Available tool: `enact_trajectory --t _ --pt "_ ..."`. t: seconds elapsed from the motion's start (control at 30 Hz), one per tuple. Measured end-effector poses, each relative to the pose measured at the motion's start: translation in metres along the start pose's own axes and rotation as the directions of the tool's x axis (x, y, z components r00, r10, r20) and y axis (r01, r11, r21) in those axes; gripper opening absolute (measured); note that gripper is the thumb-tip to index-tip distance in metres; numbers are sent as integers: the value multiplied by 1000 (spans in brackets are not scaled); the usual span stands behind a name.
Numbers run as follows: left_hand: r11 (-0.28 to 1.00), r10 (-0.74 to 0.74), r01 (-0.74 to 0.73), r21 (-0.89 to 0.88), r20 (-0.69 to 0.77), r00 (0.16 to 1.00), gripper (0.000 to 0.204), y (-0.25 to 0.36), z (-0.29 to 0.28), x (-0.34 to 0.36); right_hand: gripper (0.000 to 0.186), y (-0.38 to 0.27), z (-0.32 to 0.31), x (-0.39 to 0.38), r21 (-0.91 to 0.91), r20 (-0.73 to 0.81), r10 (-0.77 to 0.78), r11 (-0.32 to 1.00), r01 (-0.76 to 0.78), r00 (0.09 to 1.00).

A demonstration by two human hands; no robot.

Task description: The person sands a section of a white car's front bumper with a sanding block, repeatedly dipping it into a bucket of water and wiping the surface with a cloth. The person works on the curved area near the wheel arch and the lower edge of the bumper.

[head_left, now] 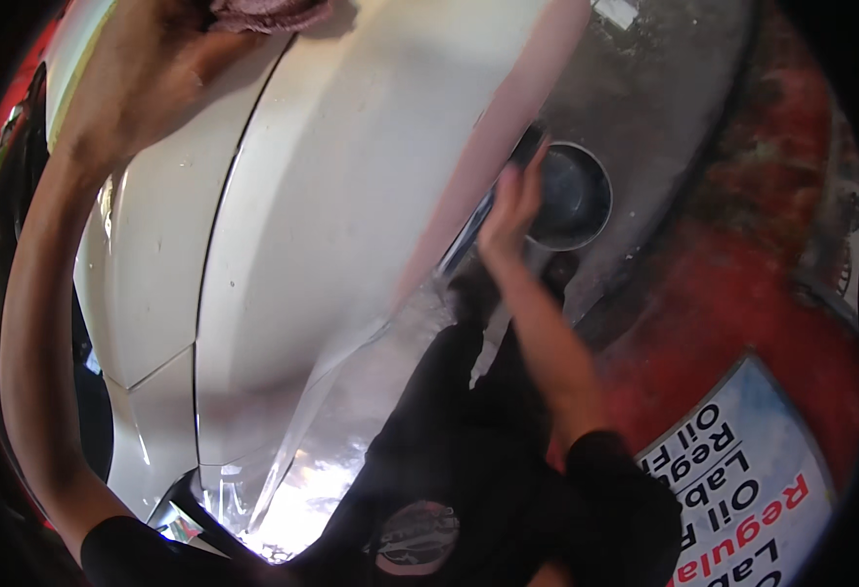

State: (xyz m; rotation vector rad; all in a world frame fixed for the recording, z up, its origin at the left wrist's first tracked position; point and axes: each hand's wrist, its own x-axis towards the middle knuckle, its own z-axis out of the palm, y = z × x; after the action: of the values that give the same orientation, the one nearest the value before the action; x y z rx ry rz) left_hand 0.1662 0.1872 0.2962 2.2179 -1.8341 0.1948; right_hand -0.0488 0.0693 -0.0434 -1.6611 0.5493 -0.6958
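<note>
My left hand (pixel 190 59), at the upper left, grips a crumpled pink cloth (pixel 268 12) against a white car's glossy body (pixel 331 147). My right hand (pixel 514 210), slightly blurred, has its fingers stretched out along a dark, shiny strip (pixel 463 245) at the car's lower edge; I cannot make out anything held in it. Just right of this hand, a round metal container (pixel 576 196) stands on the grey floor. A dark seam runs down the white panels between my two hands.
A red floor area (pixel 703 284) lies to the right, with a printed sign board (pixel 781 450) at the lower right. My dark-clothed legs (pixel 429 401) are below my right hand. Dark and red shapes line the far left edge beyond the car.
</note>
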Motion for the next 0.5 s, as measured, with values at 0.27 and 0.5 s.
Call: enact_trajectory --t 0.27,0.5 --pt "986 81 -86 140 40 996 11 17 1 10 64 13 -6 58 -25 -49 50 998 -51 998" --pt "870 -325 453 -195 463 825 34 19 -48 30 62 19 9 98 211 119 294 926 -314 948"
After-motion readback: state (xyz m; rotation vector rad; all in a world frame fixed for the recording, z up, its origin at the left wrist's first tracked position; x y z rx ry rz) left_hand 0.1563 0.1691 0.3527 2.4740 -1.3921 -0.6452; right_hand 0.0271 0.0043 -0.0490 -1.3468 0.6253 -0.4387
